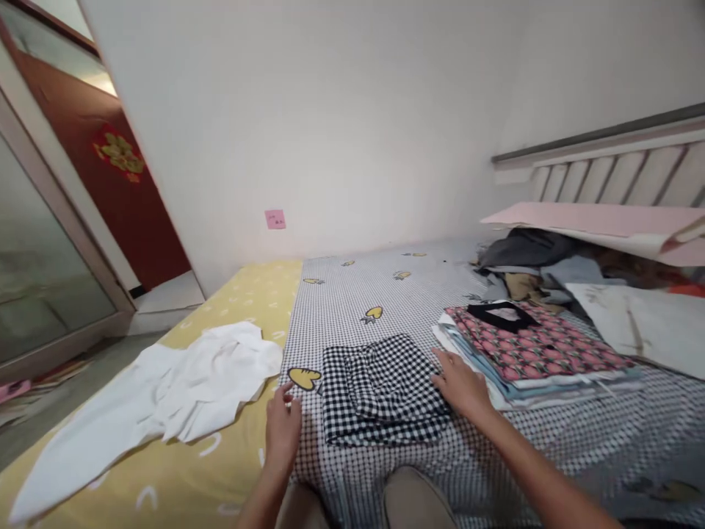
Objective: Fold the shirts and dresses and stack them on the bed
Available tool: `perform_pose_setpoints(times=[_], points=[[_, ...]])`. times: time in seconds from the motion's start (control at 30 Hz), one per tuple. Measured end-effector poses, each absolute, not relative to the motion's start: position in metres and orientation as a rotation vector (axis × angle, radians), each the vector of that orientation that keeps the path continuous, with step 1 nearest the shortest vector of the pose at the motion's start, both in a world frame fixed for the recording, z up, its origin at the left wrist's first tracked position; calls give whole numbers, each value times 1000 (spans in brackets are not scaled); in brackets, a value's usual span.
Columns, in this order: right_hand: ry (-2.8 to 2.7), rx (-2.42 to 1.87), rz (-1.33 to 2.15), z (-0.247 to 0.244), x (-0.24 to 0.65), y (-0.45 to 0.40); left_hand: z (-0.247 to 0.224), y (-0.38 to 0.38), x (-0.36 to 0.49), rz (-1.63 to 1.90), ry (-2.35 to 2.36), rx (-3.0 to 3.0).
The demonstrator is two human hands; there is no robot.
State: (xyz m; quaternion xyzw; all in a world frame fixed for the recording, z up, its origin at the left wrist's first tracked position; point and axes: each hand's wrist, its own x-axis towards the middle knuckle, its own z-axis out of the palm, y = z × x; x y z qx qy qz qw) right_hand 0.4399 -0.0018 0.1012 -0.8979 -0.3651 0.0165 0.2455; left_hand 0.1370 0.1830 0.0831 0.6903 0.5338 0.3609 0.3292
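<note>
A folded black-and-white checked garment (385, 389) lies flat on the bed in front of my knees. My right hand (463, 383) is at its right edge, fingers apart, the fingertips touching or almost touching the cloth. To the left of the garment, a little apart from it, my left hand (283, 426) hovers low with its fingers loosely bent and nothing in them. Beyond my right hand sits a stack of folded clothes, topped by a pink patterned shirt (529, 345) with a black collar. A crumpled white garment (209, 382) is spread out on the left.
The bed's sheet is yellow (258, 294) on the left and grey checked (341, 294) on the right. Loose dark clothes (523, 250) are heaped at right under a pink board (595, 220), near a slatted headboard (622, 176). A white wall (330, 132) stands behind.
</note>
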Motion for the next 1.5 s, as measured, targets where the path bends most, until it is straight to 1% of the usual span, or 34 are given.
perform_pose_setpoints(times=[0.1, 0.17, 0.23, 0.33, 0.4, 0.47, 0.53, 0.63, 0.73, 0.8, 0.87, 0.93, 1.0, 1.1, 1.17, 1.2, 1.27, 1.33, 1.37, 1.4, 1.43, 1.5], points=[[-1346, -2242, 43, 82, 403, -1, 80, 185, 137, 947, 1357, 2066], [-1540, -2068, 198, 72, 375, 8, 76, 188, 140, 899, 1302, 2222], [-1585, -2025, 371, 62, 352, 19, 66, 191, 142, 829, 1276, 2318], [-1451, -2024, 449, 43, 338, 36, 42, 195, 139, 726, 1332, 2471], [-1251, -1881, 494, 34, 343, 44, 24, 197, 137, 669, 1427, 2643], [-931, -1696, 557, 33, 357, 48, 10, 198, 136, 641, 1515, 2791], [-651, -1591, 541, 44, 374, 51, 3, 198, 136, 661, 1560, 2836], [-535, -1578, 395, 72, 386, 54, 1, 198, 139, 716, 1577, 2835], [-669, -1659, 302, 90, 370, 57, 2, 198, 140, 742, 1570, 2817], [-919, -1813, 364, 87, 346, 58, 2, 198, 140, 745, 1567, 2813], [-1213, -1966, 526, 76, 323, 58, 1, 199, 140, 750, 1570, 2823], [-1407, -1994, 639, 64, 314, 58, -3, 199, 140, 737, 1583, 2836], [-1392, -1926, 617, 60, 323, 58, -5, 200, 139, 689, 1597, 2837], [-1181, -1856, 462, 71, 366, 59, 7, 202, 141, 515, 1627, 2750], [-1079, -1897, 336, 84, 396, 63, 32, 202, 150, 396, 1717, 2606], [-1049, -1918, 274, 90, 408, 67, 50, 201, 159, 400, 1752, 2561], [-1002, -1947, 166, 101, 418, 78, 90, 197, 185, 577, 1728, 2611], [-1024, -2024, 65, 108, 412, 95, 122, 190, 218, 854, 1445, 2833], [-1067, -2077, 14, 109, 405, 104, 130, 187, 234, 914, 1236, 2954], [-1124, -2135, -33, 107, 397, 112, 131, 185, 249, 895, 1022, 3056], [-1186, -2197, -61, 102, 391, 119, 125, 184, 262, 801, 865, 3121], [-1301, -2306, -4, 84, 384, 126, 94, 186, 277, 533, 781, 3144]])
